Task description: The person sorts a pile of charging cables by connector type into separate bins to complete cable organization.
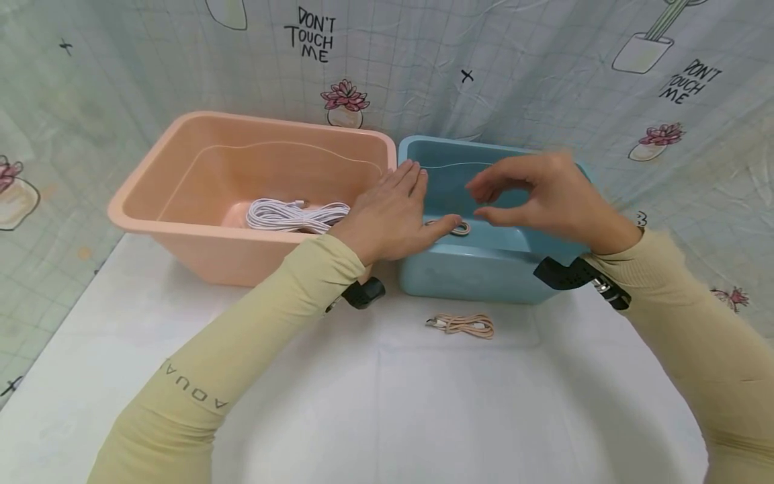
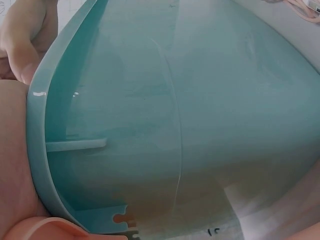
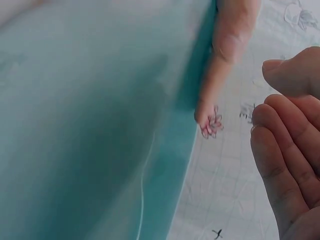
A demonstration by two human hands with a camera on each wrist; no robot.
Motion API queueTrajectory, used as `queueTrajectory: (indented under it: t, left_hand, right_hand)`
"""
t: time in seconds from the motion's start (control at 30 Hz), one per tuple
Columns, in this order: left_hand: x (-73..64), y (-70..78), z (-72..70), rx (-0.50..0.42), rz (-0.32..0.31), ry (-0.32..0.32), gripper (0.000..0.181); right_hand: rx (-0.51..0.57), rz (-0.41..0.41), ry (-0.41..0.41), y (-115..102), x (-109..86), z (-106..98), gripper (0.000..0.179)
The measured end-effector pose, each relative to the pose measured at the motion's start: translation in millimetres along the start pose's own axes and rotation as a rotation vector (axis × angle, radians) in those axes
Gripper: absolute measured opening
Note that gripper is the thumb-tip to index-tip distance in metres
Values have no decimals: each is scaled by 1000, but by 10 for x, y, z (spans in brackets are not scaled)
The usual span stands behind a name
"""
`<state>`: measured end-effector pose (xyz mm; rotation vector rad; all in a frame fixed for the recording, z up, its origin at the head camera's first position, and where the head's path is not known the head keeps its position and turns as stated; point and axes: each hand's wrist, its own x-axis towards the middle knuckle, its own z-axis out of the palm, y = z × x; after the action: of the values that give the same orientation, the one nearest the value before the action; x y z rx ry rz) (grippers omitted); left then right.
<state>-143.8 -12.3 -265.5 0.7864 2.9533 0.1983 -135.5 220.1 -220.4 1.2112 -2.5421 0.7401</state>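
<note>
My left hand (image 1: 390,218) lies with straight fingers over the neighbouring rims of the peach bin (image 1: 224,121) and the blue bin (image 1: 484,269). Its thumb reaches across the blue bin's front rim, partly covering a small bundled cable (image 1: 461,229) inside. Above the right part of the blue bin hangs my right hand (image 1: 550,198), thumb and fingers bent loosely apart. Nothing shows between them, and the right wrist view also shows these fingers (image 3: 280,165) with no thing held. On the table just in front of the blue bin is a tan bundled cable (image 1: 462,325) with pale plugs.
Inside the peach bin lie white coiled cables (image 1: 290,215), partly hidden by its front wall and my left hand. The bins stand side by side on a white-covered table (image 1: 387,403), against a printed curtain (image 1: 411,74) at the back.
</note>
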Motion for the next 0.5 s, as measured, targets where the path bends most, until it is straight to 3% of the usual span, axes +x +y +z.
queueTrajectory:
  t: [0.23,0.5]
  left_hand:
    - [1,-1,9,-3,-8,-8,95]
    - [14,-9,9,-4,-6,-16,96]
  right_hand:
    - [-24,-31,-7,-85,-124,93,32]
    - [35,-86,-18,-151,-232,193,34]
